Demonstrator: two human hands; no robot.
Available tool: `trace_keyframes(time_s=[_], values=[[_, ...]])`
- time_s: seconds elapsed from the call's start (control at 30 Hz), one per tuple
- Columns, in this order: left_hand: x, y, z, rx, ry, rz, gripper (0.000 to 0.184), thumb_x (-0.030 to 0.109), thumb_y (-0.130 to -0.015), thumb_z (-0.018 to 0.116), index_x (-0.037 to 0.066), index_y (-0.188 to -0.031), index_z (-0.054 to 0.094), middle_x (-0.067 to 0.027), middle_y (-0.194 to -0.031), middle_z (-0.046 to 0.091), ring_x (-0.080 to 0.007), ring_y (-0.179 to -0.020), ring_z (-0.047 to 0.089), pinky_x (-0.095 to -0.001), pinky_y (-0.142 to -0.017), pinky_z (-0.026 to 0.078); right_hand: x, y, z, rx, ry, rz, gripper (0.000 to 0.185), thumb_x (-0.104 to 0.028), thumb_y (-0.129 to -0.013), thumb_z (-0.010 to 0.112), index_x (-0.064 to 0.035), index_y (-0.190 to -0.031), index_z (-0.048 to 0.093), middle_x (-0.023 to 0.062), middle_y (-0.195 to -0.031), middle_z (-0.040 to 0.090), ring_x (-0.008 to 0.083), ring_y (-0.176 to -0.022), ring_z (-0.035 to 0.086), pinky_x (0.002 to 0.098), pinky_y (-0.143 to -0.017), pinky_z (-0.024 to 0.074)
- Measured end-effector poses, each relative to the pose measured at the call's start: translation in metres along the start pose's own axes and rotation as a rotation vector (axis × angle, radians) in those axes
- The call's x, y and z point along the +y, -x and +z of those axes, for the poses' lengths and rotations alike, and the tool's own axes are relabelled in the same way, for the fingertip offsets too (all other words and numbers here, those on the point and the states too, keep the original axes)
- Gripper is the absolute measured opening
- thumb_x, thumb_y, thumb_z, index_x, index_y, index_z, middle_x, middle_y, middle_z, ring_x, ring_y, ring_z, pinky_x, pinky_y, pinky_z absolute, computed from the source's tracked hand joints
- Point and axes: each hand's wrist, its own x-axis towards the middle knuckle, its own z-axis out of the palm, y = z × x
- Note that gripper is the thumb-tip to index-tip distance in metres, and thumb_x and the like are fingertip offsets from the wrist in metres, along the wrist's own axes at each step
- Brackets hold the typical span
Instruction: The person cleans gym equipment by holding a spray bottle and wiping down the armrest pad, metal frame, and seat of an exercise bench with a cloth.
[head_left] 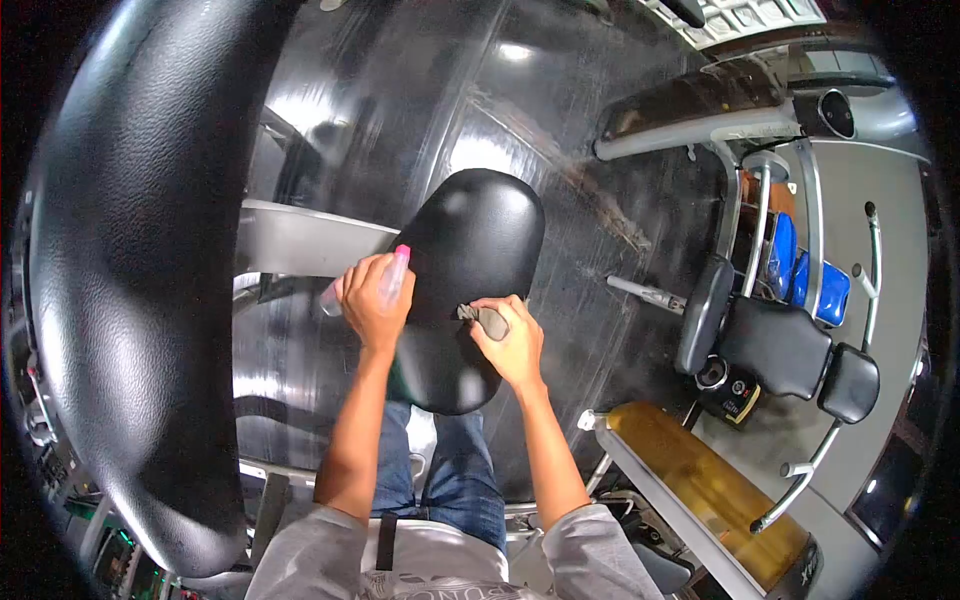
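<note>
A padded black seat [482, 225] with rounded ends lies in front of me, above my knees. My left hand [372, 310] is closed round a clear plastic bottle [394, 278] with a pink tip, held over the seat's left edge. Part of the bottle is hidden by the fingers. On the right side of the pad, my right hand [514, 348] grips a bunched grey-brown cloth [492, 322] at the seat's surface.
A large black cushion [140, 250] rises close on my left. A grey metal bar [310, 238] runs to the seat. At right are a yellow-brown panel [700, 490], another padded machine seat [775, 345] and blue objects [820, 285]. Dark scuffed flooring [590, 240] lies beyond.
</note>
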Motion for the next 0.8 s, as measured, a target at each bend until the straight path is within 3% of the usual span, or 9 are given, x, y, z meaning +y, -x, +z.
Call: trace_keyframes(time_s=[0.07, 0.1, 0.17, 0.23, 0.33, 0.43, 0.53, 0.67, 0.8], values=[[-0.005, -0.008, -0.014, -0.024, 0.076, 0.05, 0.01, 0.017, -0.074, 0.073, 0.01, -0.078, 0.068, -0.0048, -0.075, 0.066, -0.0301, -0.067, 0.064, -0.0397, -0.063, 0.046, 0.0, 0.001, 0.005, 0.025, 0.039, 0.006, 0.024, -0.019, -0.074, 0.074, -0.0187, -0.099, 0.073, 0.0021, -0.094, 0.066, 0.0258, -0.09, 0.067, 0.0392, -0.077, 0.0535], [0.0, -0.013, -0.025, -0.014, 0.071, 0.047, 0.01, 0.017, -0.074, 0.073, 0.01, -0.078, 0.068, -0.0048, -0.075, 0.066, -0.0301, -0.067, 0.064, -0.0397, -0.063, 0.046, 0.001, 0.003, 0.007, 0.056, 0.039, 0.012, 0.024, -0.019, -0.074, 0.074, -0.0189, -0.098, 0.073, 0.0018, -0.095, 0.066, 0.0258, -0.09, 0.067, 0.0395, -0.077, 0.0534], [0.014, -0.015, -0.042, -0.321, 0.246, -0.117, 0.013, 0.022, -0.075, 0.072, 0.01, -0.074, 0.068, -0.0084, -0.072, 0.064, -0.035, -0.066, 0.063, -0.0443, -0.058, 0.045, 0.001, 0.005, 0.009, 0.081, 0.038, 0.016, 0.024, -0.019, -0.073, 0.075, -0.019, -0.097, 0.073, 0.0015, -0.095, 0.067, 0.0257, -0.09, 0.068, 0.0399, -0.077, 0.0533], [0.02, -0.011, -0.046, -0.442, 0.212, -0.144, 0.025, 0.033, -0.079, 0.07, 0.01, -0.07, 0.067, -0.0106, -0.068, 0.063, -0.0381, -0.064, 0.062, -0.0472, -0.057, 0.044, 0.0, 0.004, 0.008, 0.093, 0.045, 0.021, 0.023, -0.019, -0.073, 0.075, -0.0193, -0.096, 0.073, 0.001, -0.095, 0.067, 0.0256, -0.091, 0.068, 0.0399, -0.078, 0.0532], [0.021, 0.005, -0.044, -0.501, 0.152, -0.245, 0.034, 0.038, -0.082, 0.067, 0.008, -0.066, 0.066, -0.0114, -0.065, 0.064, -0.0376, -0.06, 0.061, -0.0458, -0.055, 0.043, 0.003, 0.003, 0.008, 0.07, 0.046, 0.021, 0.024, -0.016, -0.074, 0.075, -0.0158, -0.098, 0.074, 0.004, -0.096, 0.068, 0.0262, -0.092, 0.068, 0.0386, -0.08, 0.0531], [0.027, 0.017, -0.051, -0.482, 0.307, -0.499, 0.042, 0.042, -0.086, 0.065, 0.007, -0.063, 0.065, -0.0095, -0.062, 0.065, -0.029, -0.052, 0.061, -0.0399, -0.051, 0.042, 0.007, -0.003, 0.006, 0.173, -0.126, -0.03, 0.025, -0.012, -0.076, 0.074, -0.0111, -0.102, 0.073, 0.0085, -0.099, 0.068, 0.0277, -0.095, 0.067, 0.0378, -0.084, 0.0525], [0.028, 0.036, -0.058, -0.522, 0.651, -0.854, 0.05, 0.049, -0.094, 0.055, 0.005, -0.074, 0.07, -0.0068, -0.069, 0.067, -0.0131, -0.048, 0.055, -0.0278, -0.047, 0.041, 0.006, -0.029, 0.001, 0.302, -0.059, -0.012, 0.025, -0.008, -0.08, 0.073, -0.0081, -0.105, 0.072, 0.0116, -0.103, 0.068, 0.03, -0.098, 0.067, 0.0387, -0.088, 0.0515], [0.021, 0.074, -0.044, -0.567, 1.048, -1.245, 0.055, 0.053, -0.092, 0.052, 0.002, -0.112, 0.063, -0.0089, -0.075, 0.066, -0.0159, -0.048, 0.056, -0.0288, -0.044, 0.047, -0.016, -0.059, 0.0, 0.185, 0.058, -0.028, 0.027, -0.013, -0.08, 0.073, -0.0113, -0.108, 0.072, 0.0113, -0.106, 0.068, 0.0324, -0.1, 0.066, 0.0405, -0.089, 0.051], [0.031, 0.093, -0.027, -0.426, 1.327, -1.473, 0.056, 0.058, -0.086, 0.055, 0.005, -0.104, 0.06, -0.0116, -0.074, 0.066, -0.0207, -0.047, 0.056, -0.0334, -0.043, 0.049, -0.023, -0.049, 0.005, -0.09, 0.209, -0.257, 0.03, -0.015, -0.079, 0.074, -0.0142, -0.109, 0.071, 0.0087, -0.102, 0.066, 0.0318, -0.095, 0.063, 0.0428, -0.083, 0.0525]])
